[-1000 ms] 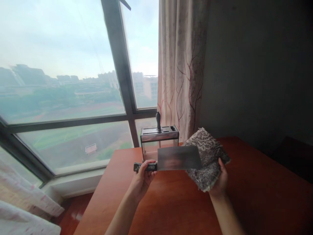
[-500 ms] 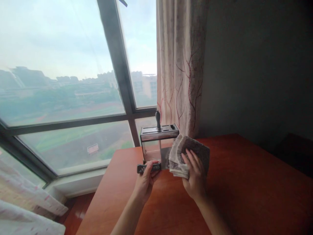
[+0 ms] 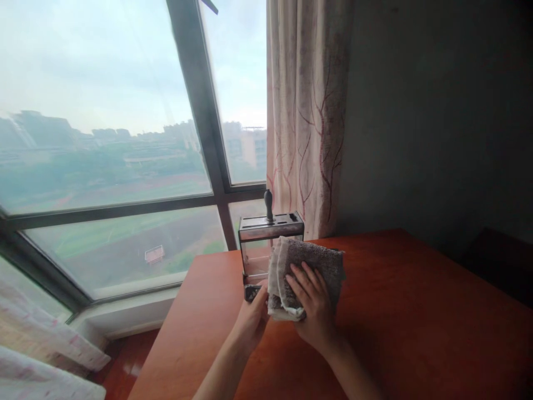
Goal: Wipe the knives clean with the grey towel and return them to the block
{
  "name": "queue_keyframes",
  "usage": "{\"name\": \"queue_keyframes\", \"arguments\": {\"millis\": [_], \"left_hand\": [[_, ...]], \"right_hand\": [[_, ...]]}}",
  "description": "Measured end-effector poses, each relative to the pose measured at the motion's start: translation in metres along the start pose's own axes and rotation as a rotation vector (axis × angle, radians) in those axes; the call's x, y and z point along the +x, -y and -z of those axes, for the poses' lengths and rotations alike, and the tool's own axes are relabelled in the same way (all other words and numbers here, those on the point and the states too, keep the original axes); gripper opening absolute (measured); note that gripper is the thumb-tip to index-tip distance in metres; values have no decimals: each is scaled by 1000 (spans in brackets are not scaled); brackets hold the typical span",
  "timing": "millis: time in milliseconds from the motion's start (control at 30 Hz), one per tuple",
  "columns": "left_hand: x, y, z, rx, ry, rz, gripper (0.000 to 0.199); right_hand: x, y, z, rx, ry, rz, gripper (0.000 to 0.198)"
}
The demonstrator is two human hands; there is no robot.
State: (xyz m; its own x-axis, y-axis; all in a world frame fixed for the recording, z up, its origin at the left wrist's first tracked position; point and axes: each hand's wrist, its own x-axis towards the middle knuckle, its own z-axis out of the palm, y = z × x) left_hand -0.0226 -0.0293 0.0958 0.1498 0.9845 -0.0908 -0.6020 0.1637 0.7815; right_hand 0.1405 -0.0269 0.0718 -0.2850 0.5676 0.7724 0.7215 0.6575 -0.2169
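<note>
My left hand (image 3: 253, 319) grips the dark handle (image 3: 251, 293) of a broad-bladed kitchen knife, held level in front of me. Its blade is hidden by a folded grey-and-white towel (image 3: 333, 266). That towel is in my right hand (image 3: 312, 300), which presses it around the blade with the fingers laid across the cloth. Just behind stands a knife block (image 3: 271, 226) with a metal top and see-through sides. One dark-handled tool (image 3: 268, 205) sticks up out of its top.
The block stands near the far edge of a reddish-brown wooden table (image 3: 391, 311). Behind it are a large window (image 3: 125, 203) and a hanging patterned curtain (image 3: 308, 122). A dark wall (image 3: 433, 122) rises on the right.
My right hand and the towel have moved left, close to the knife's handle, covering the blade part that showed before. My left hand has shifted slightly right and down.
</note>
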Motion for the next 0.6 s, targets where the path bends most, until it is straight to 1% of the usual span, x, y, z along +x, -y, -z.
{"name": "queue_keyframes", "arguments": {"millis": [100, 200, 267, 333, 400, 467, 600], "left_hand": [[2, -7, 5, 10, 13, 14, 31], [4, -13, 10, -26, -29, 14, 32], [5, -14, 12, -44, -45, 5, 32], [5, -14, 12, -46, -44, 9, 32], [5, -14, 12, -46, -46, 14, 31], [5, -14, 11, -56, -50, 13, 31], [7, -12, 10, -54, -55, -2, 33]], "right_hand": [[-1, -22, 3, 64, -88, -44, 64], [-3, -39, 5, 56, -186, -163, 67], [-4, -45, 5, 25, -244, -248, 68], [-5, -46, 4, -18, -262, -300, 66], [-6, -42, 3, -67, -227, -306, 63], [-6, -33, 1, -110, -179, -280, 63], [-4, -8, -2, -137, -32, -165, 67]]}}
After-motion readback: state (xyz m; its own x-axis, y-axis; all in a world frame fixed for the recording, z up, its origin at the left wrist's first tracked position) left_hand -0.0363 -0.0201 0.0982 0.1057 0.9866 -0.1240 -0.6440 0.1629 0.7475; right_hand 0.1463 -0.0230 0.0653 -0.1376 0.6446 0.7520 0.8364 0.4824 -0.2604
